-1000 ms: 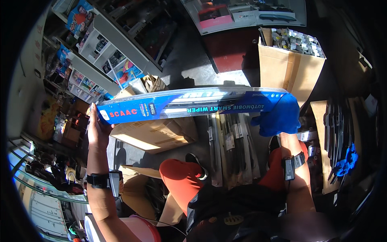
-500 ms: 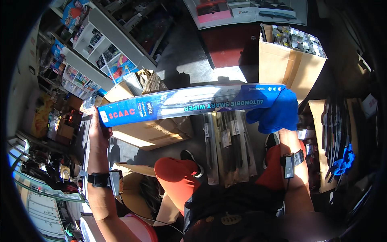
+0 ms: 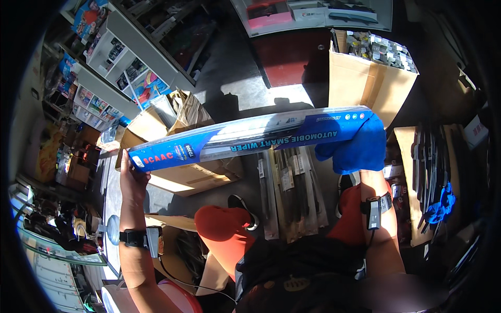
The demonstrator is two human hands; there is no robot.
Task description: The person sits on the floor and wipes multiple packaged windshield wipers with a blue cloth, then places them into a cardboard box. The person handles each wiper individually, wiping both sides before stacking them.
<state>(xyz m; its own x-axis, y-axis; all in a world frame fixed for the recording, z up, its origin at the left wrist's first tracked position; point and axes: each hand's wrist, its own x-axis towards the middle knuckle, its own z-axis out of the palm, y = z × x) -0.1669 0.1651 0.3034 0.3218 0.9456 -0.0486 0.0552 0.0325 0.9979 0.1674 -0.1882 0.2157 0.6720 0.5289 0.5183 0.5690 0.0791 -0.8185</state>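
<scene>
1. one long, slim, blue-and-clear printed package, raised above the floor before the person, left end lower.
2. left bare hand, gripping the package's left end.
3. right hand, at the package's right end, mostly hidden under soft blue cloth; finger closure cannot be told.
4. several long dark strips in clear sleeves, lying below the package.
5. tall brown cardboard box, packed full, beyond the right hand.
</scene>
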